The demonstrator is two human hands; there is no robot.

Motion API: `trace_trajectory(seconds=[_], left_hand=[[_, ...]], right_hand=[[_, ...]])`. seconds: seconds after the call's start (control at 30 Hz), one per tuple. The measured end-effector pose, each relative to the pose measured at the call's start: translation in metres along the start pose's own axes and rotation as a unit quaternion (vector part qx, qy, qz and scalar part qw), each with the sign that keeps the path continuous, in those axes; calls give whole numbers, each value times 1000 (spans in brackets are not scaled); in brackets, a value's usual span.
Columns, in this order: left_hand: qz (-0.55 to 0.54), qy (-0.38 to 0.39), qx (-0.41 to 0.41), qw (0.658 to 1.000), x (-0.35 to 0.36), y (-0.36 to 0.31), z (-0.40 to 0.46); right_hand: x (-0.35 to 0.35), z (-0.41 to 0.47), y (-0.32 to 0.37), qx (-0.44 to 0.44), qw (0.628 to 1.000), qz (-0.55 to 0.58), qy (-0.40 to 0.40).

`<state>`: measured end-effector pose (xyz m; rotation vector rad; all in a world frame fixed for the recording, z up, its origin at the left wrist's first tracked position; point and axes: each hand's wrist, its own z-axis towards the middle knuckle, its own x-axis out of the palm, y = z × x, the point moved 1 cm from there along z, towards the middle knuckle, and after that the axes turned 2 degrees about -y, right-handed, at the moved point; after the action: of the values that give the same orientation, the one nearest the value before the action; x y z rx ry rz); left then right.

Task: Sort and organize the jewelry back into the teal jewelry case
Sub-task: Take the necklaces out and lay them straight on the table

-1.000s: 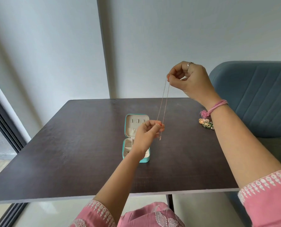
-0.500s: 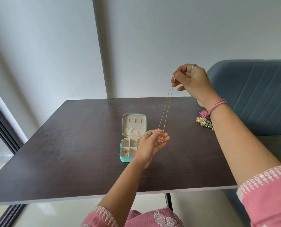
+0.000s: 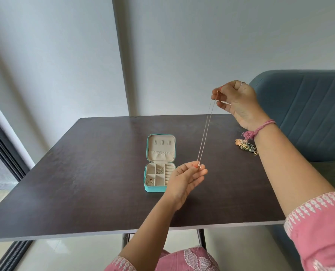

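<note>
A thin chain necklace [image 3: 205,130] is stretched taut above the table. My right hand [image 3: 236,101], raised high, pinches its upper end. My left hand [image 3: 186,178] pinches the small pendant at the lower end, just right of the case. The teal jewelry case [image 3: 158,163] lies open on the dark table [image 3: 84,173], lid flat toward the wall. Its cream compartments hold thin chains and small pieces. A cluster of colourful flower jewelry [image 3: 246,146] lies on the table at the right, partly behind my right forearm.
A blue-grey sofa [image 3: 309,114] stands to the right of the table. The wall runs close behind the table's far edge. A dark window frame [image 3: 4,145] is at the left. The table's front edge is near my lap.
My right hand has drawn the chain's top end farther right. My left hand has moved down and right off the case, uncovering its compartments. The chain now slants more.
</note>
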<state>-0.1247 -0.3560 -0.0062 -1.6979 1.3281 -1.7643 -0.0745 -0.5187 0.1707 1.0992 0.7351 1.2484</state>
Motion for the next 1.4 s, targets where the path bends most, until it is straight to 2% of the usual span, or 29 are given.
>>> trace_trajectory(seconds=[0.43,0.67,0.83,1.1,1.4], left_hand=[[-2,-32,37,999,-2,14,-19],[28,-71,66,995,-4,19,-26],[36,-120,82,989,-10,27,-34],[7,-161,91,983,-14,28,-42],[38,-166,45,984,-16,36,-51]], right_hand=[[-15,10,-29,73,991,106,-37],[-21,10,-36,93,991,87,28],[-28,15,-48,103,992,24,71],[-32,19,-66,128,990,0,61],[-33,23,-87,136,987,-21,80]])
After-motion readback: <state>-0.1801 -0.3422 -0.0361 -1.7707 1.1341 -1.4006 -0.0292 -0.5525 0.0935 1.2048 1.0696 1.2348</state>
